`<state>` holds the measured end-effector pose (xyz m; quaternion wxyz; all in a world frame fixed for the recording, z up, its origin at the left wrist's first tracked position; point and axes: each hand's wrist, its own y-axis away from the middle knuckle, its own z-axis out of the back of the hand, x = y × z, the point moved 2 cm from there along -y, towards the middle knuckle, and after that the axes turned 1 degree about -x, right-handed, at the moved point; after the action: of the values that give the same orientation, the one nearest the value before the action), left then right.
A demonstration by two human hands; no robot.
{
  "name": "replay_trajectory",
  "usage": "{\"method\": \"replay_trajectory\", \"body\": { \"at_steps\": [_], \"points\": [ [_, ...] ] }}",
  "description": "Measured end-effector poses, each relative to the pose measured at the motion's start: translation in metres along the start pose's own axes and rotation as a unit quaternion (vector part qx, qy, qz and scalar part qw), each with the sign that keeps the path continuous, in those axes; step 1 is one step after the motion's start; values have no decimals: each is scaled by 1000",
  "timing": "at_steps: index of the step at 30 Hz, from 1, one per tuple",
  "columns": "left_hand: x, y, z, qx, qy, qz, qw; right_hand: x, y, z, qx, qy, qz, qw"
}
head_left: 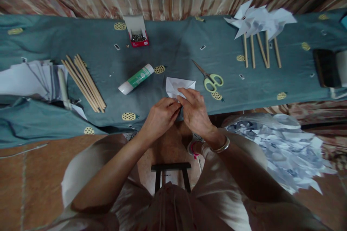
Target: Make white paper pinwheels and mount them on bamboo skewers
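A small folded piece of white paper (pixel 173 83) lies at the front edge of the table, with creases across it. My left hand (pixel 162 116) is closed at the paper's near edge, its thumb and fingers pinched together. From the right, my right hand (pixel 195 111) grips the same near edge, with bent fingers resting over the paper's surface. Both hands' fingertips meet there, and they partly hide the paper's lower part. Just right of the paper lie scissors with green handles (pixel 210 80). A green and white glue stick (pixel 137 78) lies to the left.
An opened red box of metal pins (pixel 139 39) stands at the back. Wooden sticks (pixel 84 83) and stacked white paper (pixel 29 79) lie left. Finished paper pinwheels (pixel 261 21) rest at the back right, near a dark object (pixel 327 68). A bag of white paper pieces (pixel 284 151) sits low right.
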<state>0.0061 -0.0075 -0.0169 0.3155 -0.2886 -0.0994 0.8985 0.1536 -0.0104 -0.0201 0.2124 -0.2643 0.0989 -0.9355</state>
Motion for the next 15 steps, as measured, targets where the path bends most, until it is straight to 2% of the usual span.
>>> {"method": "replay_trajectory", "body": {
  "at_steps": [9, 15],
  "points": [
    [-1, 0, 1, -7, -2, -9, 1000, -18, -7, 12, -52, -28, -35, 998],
    [5, 1, 7, -2, -8, -10, 1000, -32, -15, 15, -48, -8, -61, 997]
  ]
}}
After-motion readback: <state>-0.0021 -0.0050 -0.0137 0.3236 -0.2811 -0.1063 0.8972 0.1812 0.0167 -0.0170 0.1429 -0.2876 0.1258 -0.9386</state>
